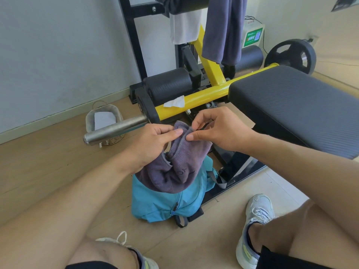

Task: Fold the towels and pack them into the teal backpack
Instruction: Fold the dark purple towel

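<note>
Both hands, left [153, 140] and right [219, 129], pinch a purple towel's [174, 164] top edge above the backpack [165, 202]; folding looks unfinished. Two more towels, grey [223, 30] and white [183, 28], hang far behind, apparently unpacked.

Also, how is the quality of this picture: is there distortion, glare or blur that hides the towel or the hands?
Head view: wide-angle distortion bends the wall edge and floor lines near the borders; soft daylight, only faint shadows; a bright sheen on the steel bar; the purple towel, left hand, right hand and teal backpack are sharp, with slight softness toward the corners.
</note>
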### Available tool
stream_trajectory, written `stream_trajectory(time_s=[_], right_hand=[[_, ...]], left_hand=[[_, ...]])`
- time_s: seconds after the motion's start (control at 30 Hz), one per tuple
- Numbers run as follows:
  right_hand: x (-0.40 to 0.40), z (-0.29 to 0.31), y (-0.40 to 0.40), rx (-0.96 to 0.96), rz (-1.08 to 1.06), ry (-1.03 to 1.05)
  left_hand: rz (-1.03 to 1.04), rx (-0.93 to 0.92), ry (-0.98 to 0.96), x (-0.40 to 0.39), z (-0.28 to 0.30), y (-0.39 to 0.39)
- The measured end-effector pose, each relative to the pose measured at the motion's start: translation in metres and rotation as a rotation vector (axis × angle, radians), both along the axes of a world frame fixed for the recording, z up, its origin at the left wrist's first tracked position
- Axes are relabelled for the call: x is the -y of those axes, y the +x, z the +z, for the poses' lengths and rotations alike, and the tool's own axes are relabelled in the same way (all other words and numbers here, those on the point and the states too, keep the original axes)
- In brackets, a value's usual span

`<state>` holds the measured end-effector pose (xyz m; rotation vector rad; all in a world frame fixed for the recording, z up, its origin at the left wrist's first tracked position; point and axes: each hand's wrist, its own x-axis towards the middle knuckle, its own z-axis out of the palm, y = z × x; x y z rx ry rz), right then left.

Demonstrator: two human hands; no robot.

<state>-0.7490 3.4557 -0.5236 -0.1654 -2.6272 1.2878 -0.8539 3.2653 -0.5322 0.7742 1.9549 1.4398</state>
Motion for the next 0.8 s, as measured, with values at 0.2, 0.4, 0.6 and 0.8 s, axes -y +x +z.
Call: stream_trajectory(time_s=[0.2, 0.4, 0.6, 0.8], right_hand=[[0.005, 0.009, 0.002, -0.068, 0.059, 0.02], [0.009, 0.003, 0.0, -0.015, 0.044, -0.056], [0.007, 0.004, -0.001, 0.017, 0.025, -0.027], [0.004, 0.002, 0.001, 0.075, 0.016, 0.033]], left_hand=[[0.162, -0.083, -0.016, -0.004, -0.002, -0.005], [0.034, -0.147, -0.055, -0.003, 0.005, 0.006], [-0.04, -0.172, -0.077, 0.002, 0.011, 0.008], [-0.106, -0.216, -0.085, 0.003, 0.012, 0.01]])
